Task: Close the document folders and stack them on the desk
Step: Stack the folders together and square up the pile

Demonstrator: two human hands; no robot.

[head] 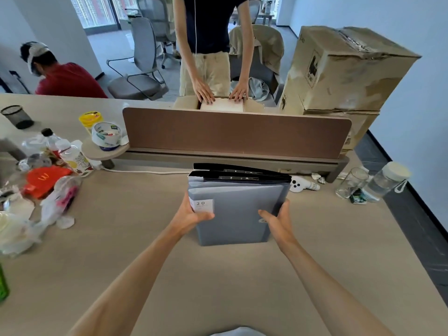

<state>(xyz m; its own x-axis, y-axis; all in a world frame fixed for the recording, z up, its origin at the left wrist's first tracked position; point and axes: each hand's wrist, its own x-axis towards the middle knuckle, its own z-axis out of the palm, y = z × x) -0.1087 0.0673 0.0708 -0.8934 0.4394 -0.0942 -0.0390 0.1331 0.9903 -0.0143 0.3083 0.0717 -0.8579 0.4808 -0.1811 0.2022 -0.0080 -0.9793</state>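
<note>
Head view looks down on both bare forearms reaching to the middle of a beige desk [126,238]. The left hand [191,214] is closed around the left edge of a grey-blue document folder [236,212], thumb lying across the front cover just below a white label marked "20" [202,206]. The right hand [277,220] grips the right edge, fingers curled onto the cover. This folder appears shut and sits tilted, its near edge resting on or close to the desk. Behind it, touching it, are more folders [242,175] with black spines, gathered against the brown partition [236,132] at the far side; how many, I cannot tell.

The step in hand looks like squaring up or lifting the gathered folders as one bundle. The next move probably calls for laying them flat, one on another, edges aligned, on the bare desk near the person.

A white controller [303,185] lies just right of the folders, and a glass [351,183] and a clear bottle [388,180] stand further right; food wrappers [46,180] crowd the left side.
</note>
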